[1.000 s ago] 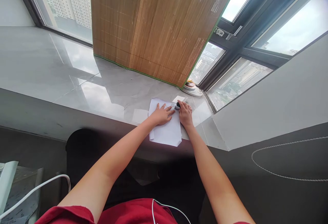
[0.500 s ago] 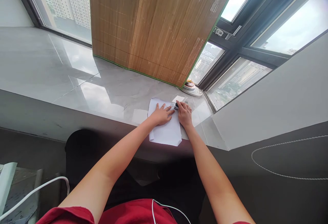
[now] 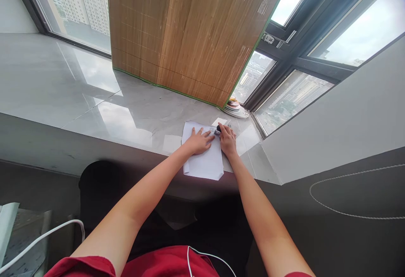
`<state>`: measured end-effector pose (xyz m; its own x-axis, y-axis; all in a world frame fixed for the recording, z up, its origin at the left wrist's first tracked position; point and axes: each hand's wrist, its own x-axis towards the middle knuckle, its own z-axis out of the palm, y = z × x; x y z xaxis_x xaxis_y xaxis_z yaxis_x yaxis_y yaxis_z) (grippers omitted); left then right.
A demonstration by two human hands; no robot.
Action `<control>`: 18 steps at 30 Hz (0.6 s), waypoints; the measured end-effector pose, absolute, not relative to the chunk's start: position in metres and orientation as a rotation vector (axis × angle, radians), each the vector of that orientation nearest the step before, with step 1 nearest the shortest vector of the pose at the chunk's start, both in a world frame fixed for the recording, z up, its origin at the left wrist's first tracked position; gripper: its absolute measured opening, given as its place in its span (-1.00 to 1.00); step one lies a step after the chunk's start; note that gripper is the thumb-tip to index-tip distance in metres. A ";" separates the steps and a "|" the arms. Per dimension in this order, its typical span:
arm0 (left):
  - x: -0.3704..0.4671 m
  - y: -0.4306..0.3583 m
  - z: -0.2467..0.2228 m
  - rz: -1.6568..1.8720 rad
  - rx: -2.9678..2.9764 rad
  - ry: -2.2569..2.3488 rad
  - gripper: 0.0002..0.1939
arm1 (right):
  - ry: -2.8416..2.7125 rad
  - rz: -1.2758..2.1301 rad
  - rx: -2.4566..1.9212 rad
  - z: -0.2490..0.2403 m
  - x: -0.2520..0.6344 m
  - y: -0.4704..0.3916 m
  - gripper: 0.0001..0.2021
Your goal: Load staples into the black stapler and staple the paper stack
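A white sheet of paper (image 3: 207, 165) lies on the grey tiled sill, its near edge hanging past the front. My left hand (image 3: 200, 142) is spread flat on its upper part, fingers apart. At the paper's upper right, my right hand (image 3: 228, 137) is closed around a small black object with a shiny metallic part (image 3: 217, 130); its kind is too small to make out. Faint printed marks (image 3: 212, 129) show on the paper beside it. Just beyond my right hand is a small white card or slip (image 3: 219, 121), partly covered.
A bamboo blind (image 3: 190, 36) hangs down to the sill (image 3: 142, 104). By the window corner sits a stack of flat round things (image 3: 236, 109). Dark window frames (image 3: 284, 61) stand on the right. A beaded cord (image 3: 335, 213) loops at right, and a white cable (image 3: 41, 237) runs at lower left.
The whole view has shifted very slightly. Both hands stay in nearly the same place on the paper, and the small black object shows a little more beside my right fingers.
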<state>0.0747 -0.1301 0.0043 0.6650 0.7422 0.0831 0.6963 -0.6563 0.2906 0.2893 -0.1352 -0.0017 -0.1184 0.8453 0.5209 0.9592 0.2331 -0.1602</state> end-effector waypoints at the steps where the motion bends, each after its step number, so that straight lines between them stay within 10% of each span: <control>1: 0.075 -0.130 0.004 0.287 2.648 1.163 -0.38 | -2.004 -0.294 -1.648 -0.002 0.289 -0.135 -0.43; 18: 0.075 -0.130 0.006 0.296 2.647 1.150 -0.38 | -2.050 -0.359 -1.688 0.001 0.284 -0.138 -0.45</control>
